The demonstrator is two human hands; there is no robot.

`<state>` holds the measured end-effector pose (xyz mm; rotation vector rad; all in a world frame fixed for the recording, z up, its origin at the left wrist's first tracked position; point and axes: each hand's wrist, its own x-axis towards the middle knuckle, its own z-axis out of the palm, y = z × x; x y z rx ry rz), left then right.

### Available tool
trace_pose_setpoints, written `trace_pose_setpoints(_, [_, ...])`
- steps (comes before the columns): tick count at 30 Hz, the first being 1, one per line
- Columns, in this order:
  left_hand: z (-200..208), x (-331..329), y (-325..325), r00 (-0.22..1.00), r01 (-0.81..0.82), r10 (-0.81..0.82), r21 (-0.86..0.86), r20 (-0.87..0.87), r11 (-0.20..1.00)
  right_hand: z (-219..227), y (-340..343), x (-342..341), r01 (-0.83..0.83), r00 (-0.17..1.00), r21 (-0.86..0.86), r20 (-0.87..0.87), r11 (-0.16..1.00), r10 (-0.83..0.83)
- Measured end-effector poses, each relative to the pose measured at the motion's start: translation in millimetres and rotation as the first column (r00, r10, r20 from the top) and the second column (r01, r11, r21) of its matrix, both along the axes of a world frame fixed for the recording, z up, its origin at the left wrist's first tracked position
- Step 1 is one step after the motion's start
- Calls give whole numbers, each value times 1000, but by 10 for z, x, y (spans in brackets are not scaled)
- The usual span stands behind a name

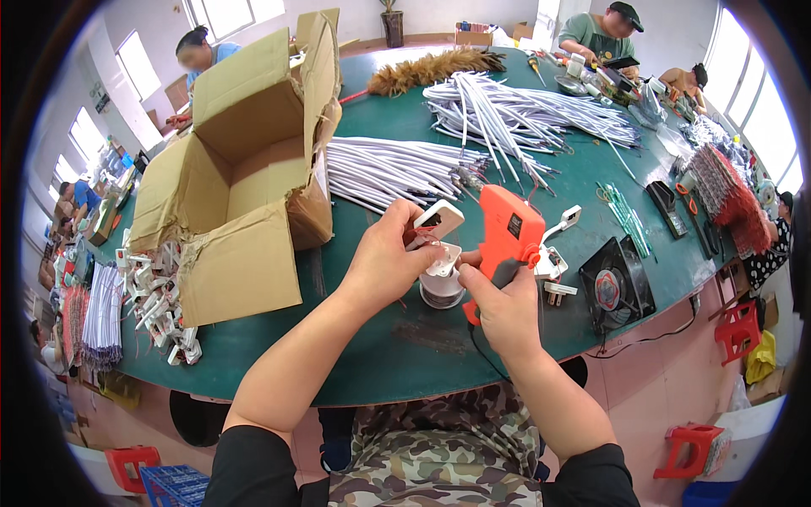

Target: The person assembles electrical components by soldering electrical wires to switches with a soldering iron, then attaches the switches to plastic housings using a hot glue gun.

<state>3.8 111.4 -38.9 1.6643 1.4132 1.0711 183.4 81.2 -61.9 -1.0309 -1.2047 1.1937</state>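
My left hand [393, 253] pinches a small white plastic housing [443, 221] with its cover raised and thin red wires inside. My right hand [505, 313] grips an orange soldering gun [511, 224] by its dark handle, close to the housing's lower half. From the handle a black cord [487, 351] trails across the table. Directly below the housing stands a white spool [441, 293]. More white housings [551, 264] with wires lie just right of the gun. The gun's tip and the exact contact point are hidden by my fingers.
An open cardboard box [241, 182] stands left, beside piled white parts [160, 296]. Bundled white cables [397, 169] and a feather duster [435, 72] lie beyond. At right are a black fan [615, 283], green sticks [623, 218] and hand tools [693, 220]. Other people work around the table.
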Motion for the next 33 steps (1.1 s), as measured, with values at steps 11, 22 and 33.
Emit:
trace_pose_setpoints(11, [99,83,-94,981,-3,5,11,-193,1000,15,-90,66,-2,980,89,-200,996,20])
trace_pose_setpoints(22, [-56,-193,-85,980,47,-24,-114,198,992,8,-116,-71,-25,926,50,-375,998,42])
trace_pose_setpoints(33, [-87,-274,-156,969,43,-5,-147,248,988,58,-152,-122,66,950,170,-311,983,-10])
